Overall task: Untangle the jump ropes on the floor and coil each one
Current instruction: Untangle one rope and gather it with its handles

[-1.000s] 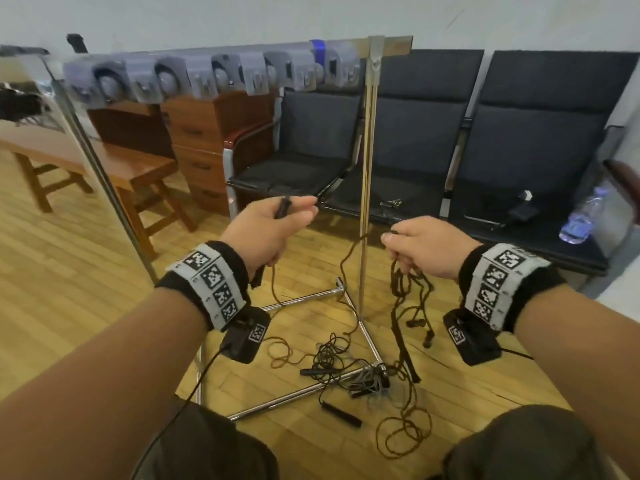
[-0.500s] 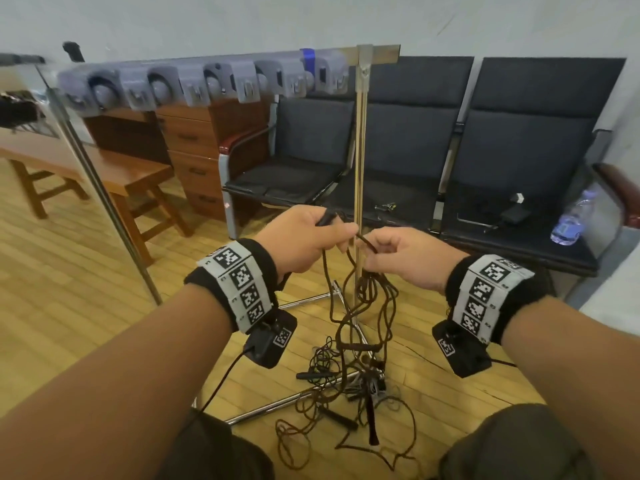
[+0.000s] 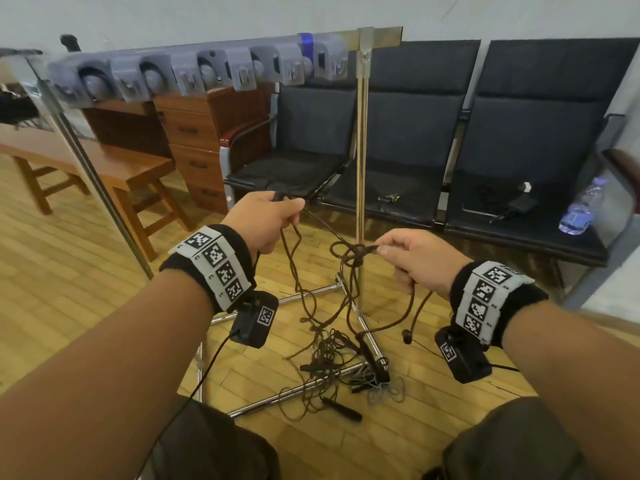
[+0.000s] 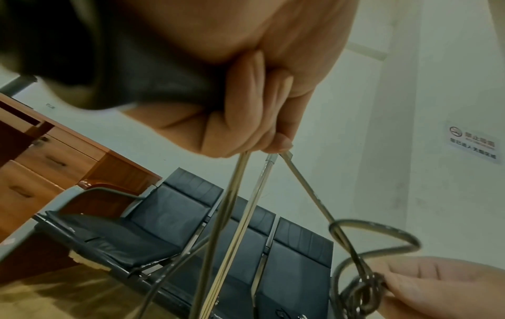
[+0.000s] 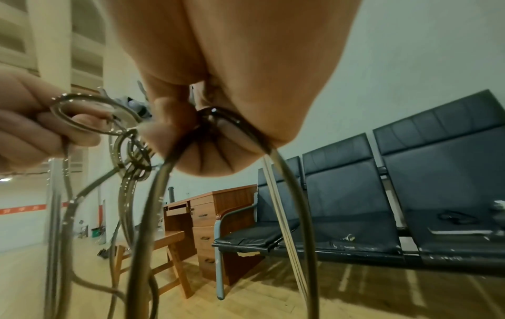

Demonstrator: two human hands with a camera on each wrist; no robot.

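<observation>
The step in hand looks like untangling: one brown rope (image 3: 304, 271) is lifted off the floor and a knot (image 3: 349, 252) in it is being worked, with no coil made yet. The rest of the ropes lie in a heap (image 3: 339, 368) on the floor (image 3: 69, 271), around the foot of a metal stand (image 3: 362, 168), near the person's knees.

The left hand (image 3: 266, 220) is clenched round the rope and what seems a dark handle end, held up at the left; strands drop from its fingers (image 4: 246, 120) to the heap. The right hand (image 3: 415, 261) pinches the knot between thumb and fingertips, while a loop of rope passes through its curled fingers (image 5: 218, 155) and hangs down.

Next, I judge, the knot needs slack, not pull: bring the hands nearer and feed an end back through the loops. Pulling them apart would likely tighten it.
</observation>
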